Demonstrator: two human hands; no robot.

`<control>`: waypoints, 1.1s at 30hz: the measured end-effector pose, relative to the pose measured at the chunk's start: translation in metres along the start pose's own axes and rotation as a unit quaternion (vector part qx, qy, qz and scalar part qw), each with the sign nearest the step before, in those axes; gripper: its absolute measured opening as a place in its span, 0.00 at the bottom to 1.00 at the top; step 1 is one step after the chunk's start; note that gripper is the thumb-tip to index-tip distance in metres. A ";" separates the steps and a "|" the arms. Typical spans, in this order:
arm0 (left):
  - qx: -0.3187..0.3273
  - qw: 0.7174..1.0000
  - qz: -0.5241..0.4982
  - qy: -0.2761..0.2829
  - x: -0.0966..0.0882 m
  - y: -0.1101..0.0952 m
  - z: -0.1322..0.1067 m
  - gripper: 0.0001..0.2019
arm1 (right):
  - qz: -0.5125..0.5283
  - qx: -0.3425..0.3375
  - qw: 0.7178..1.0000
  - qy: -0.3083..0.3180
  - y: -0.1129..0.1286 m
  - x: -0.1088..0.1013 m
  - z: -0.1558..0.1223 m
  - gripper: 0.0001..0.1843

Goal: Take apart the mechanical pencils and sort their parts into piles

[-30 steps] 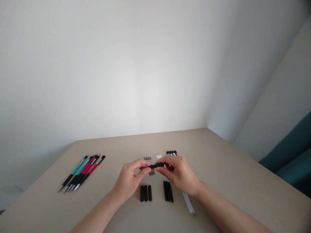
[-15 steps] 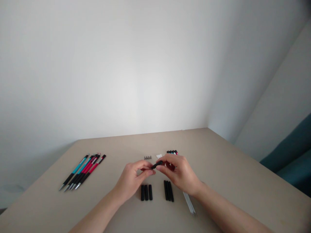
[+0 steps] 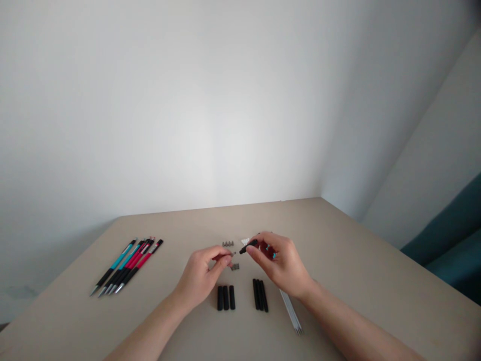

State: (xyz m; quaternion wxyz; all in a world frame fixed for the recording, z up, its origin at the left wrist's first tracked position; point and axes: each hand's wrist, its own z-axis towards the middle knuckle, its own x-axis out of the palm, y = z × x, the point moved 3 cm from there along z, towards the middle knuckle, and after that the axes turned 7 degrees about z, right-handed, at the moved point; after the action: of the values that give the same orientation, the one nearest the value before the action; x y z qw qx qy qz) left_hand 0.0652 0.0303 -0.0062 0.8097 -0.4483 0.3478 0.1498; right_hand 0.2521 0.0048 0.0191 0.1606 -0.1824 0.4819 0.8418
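My right hand [image 3: 280, 263] pinches a short black pen part [image 3: 248, 246] above the beige table [image 3: 338, 260]. My left hand [image 3: 201, 273] is pinched on a tiny grey piece [image 3: 230, 254] just left of that part. Between and below the hands lie small springs [image 3: 235, 267], three short black grips [image 3: 226, 298] and three longer black tubes [image 3: 260, 295]. Small metal tips [image 3: 227, 244] and white pieces [image 3: 245, 241] lie just beyond the hands. Coloured barrels behind my right hand are mostly hidden.
Several assembled pens [image 3: 126, 265], teal and red with black grips, lie in a row at the left. Thin white refills [image 3: 291, 313] lie under my right wrist. A white wall stands behind the table, and a teal seat [image 3: 451, 240] shows at the right.
The hands have drawn apart. My right hand lifted the black part up and away, and my left hand now holds a small piece separate from it.
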 end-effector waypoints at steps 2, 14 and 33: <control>0.001 0.999 0.030 -0.012 0.001 0.004 0.001 0.08 | 0.005 0.004 1.000 -0.009 0.000 -0.001 0.000 0.11; -0.066 0.987 0.137 0.046 0.009 0.027 0.001 0.09 | -0.013 0.004 1.000 0.003 -0.001 0.002 0.001 0.10; -0.035 0.987 0.152 0.041 0.019 0.023 0.008 0.10 | -0.007 -0.001 1.000 -0.003 0.000 0.002 0.001 0.09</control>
State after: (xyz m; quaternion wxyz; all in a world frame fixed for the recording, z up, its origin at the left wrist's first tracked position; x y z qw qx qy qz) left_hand 0.0699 0.0482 -0.0309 0.7463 -0.4245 0.4393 0.2643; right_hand 0.2499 0.0063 0.0184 0.1680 -0.1834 0.4794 0.8416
